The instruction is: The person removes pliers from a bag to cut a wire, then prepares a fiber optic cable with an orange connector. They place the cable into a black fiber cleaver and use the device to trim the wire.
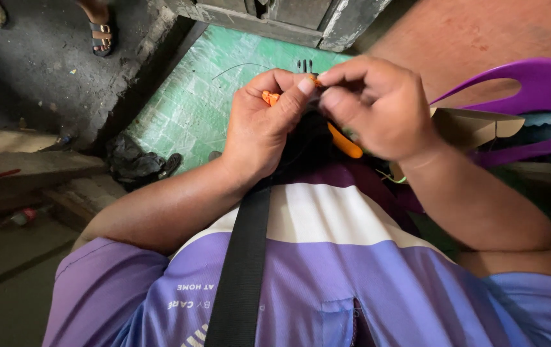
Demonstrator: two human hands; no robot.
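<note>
The orange-handled tool (pixel 345 142) is mostly hidden behind both hands, so its working end cannot be made out. Whatever the fingertips (pixel 306 84) pinch is too small to tell. Far left, a sandalled foot (pixel 100 29) is cut off by the top edge.

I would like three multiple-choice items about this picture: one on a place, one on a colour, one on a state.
1. Where is the purple chair?
A. right of the hands
B. left of the hands
C. behind the sandalled foot

2. What colour is the tool in the hands?
A. blue
B. orange
C. white

3. How are the left hand and right hand?
A. far apart
B. flat on the floor
C. close together, fingertips pinched

Key: 1 A, the chair sits at the right edge. 2 B, orange handles show between the fingers. 3 C, the fingertips meet over the tool.
</note>
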